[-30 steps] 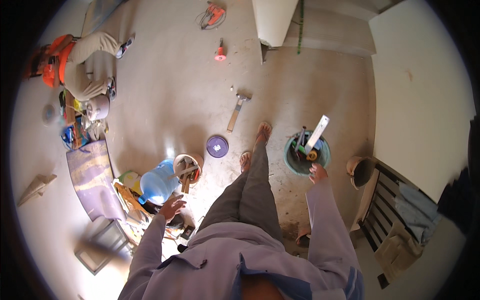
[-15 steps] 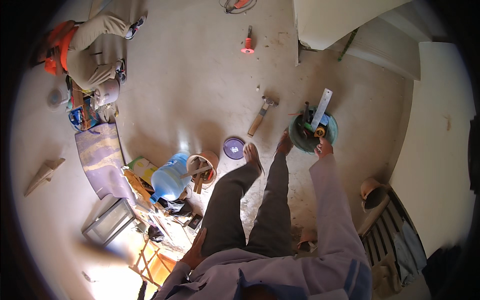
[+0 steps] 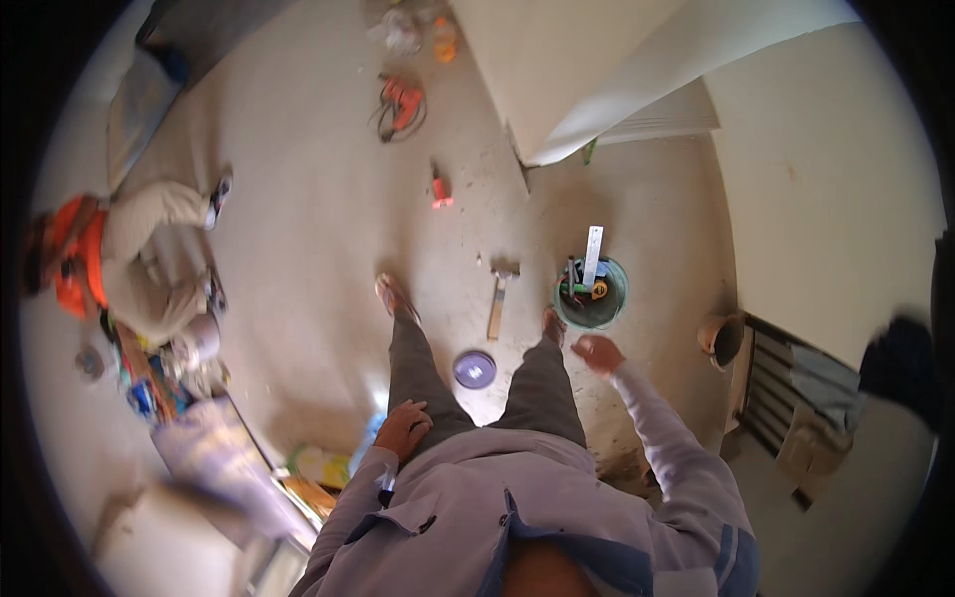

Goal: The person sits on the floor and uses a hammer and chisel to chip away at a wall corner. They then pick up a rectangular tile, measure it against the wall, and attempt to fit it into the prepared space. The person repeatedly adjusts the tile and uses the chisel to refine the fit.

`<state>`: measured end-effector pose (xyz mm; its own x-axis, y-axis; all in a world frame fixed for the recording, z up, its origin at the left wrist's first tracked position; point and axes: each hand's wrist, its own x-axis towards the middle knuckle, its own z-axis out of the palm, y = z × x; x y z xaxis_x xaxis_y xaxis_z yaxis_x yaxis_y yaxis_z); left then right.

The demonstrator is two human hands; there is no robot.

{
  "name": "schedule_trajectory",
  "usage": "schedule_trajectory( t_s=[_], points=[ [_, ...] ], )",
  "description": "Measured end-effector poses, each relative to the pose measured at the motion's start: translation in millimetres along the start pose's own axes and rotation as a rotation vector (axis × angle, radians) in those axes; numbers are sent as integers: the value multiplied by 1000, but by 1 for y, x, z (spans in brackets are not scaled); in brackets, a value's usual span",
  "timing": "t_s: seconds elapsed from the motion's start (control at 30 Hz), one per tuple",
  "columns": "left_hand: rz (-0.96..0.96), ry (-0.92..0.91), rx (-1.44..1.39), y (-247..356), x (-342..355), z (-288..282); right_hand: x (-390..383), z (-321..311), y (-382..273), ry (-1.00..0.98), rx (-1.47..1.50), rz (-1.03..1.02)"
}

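Note:
My left hand (image 3: 404, 428) rests on my left thigh, fingers spread and nothing in them. Just below the green bucket (image 3: 623, 298), apart from its rim, hovers my right hand (image 3: 597, 354). Its fingers look bent but are smeared by motion, and no object shows in it. Out of the bucket sticks a flat metal ruler (image 3: 594, 255); a yellow and black tape measure (image 3: 599, 290) and other dark-handled tools lie beside it. A hammer with a wooden handle (image 3: 495, 310) lies on the floor between my feet, beyond a round purple lid (image 3: 475, 369).
Farther off lie a chisel with a red hand guard (image 3: 440, 191) and a corded red drill (image 3: 401, 103). At left a person in an orange vest (image 3: 84, 257) sits near piled tools. A brown bucket (image 3: 716, 336) and a dark slatted rack (image 3: 764, 376) stand at right.
My right hand has drawn back from the green bucket, whose tape measure and ruler stay inside. My left foot has stepped outward, away from the lid. The view has shifted, bringing the drill into sight.

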<state>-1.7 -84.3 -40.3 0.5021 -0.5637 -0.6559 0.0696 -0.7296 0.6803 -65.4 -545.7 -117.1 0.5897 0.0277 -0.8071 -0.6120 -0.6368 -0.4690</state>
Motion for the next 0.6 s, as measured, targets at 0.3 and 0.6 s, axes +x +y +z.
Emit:
schedule_trajectory(
  t_s=[0.3, 0.6],
  points=[
    [68, -661, 189, -40, 53, -232, -101, 94, -255, 194, -93, 52],
    [446, -478, 334, -37, 147, -304, -68, 96, -289, 112, 575, -324]
  ],
)
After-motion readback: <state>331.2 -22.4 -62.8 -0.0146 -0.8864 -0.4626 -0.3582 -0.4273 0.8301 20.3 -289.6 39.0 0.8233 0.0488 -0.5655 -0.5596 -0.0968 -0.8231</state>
